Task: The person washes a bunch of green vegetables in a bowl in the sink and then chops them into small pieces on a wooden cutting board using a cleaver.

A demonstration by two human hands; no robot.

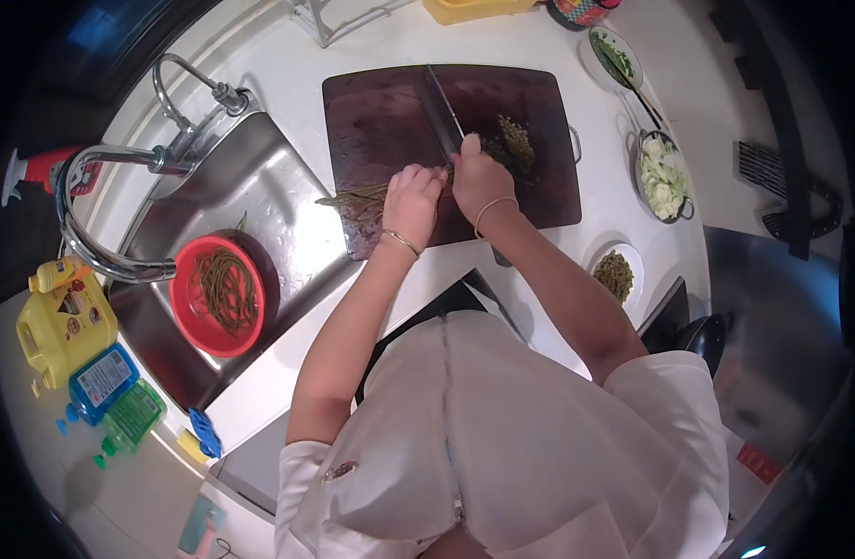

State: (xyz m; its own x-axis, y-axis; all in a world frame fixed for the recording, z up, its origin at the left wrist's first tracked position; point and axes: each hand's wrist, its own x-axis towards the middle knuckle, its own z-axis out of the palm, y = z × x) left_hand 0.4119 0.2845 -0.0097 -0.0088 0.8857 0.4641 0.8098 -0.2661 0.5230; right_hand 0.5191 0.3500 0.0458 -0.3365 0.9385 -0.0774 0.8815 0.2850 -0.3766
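Observation:
On the dark brown cutting board (371,112), my left hand (415,202) presses down on a bundle of long beans (361,195), whose loose ends stick out to the left past the board's edge. My right hand (482,182) grips a kitchen knife (438,105); its handle is hidden in the fist and the broad blade points away from me. The knife's grip end is close beside my left fingertips. Finely chopped bean pieces (517,143) lie in a heap to the right of the blade, partly behind my right hand.
Left, a red basin (183,307) with more long beans (226,290) sits in the steel sink (288,168) near a curved faucet (71,209). Right stand a white bowl of chopped beans (615,276), a dish of cut cabbage (663,178) and a bowl of chopped greens (612,56) with chopsticks (640,98).

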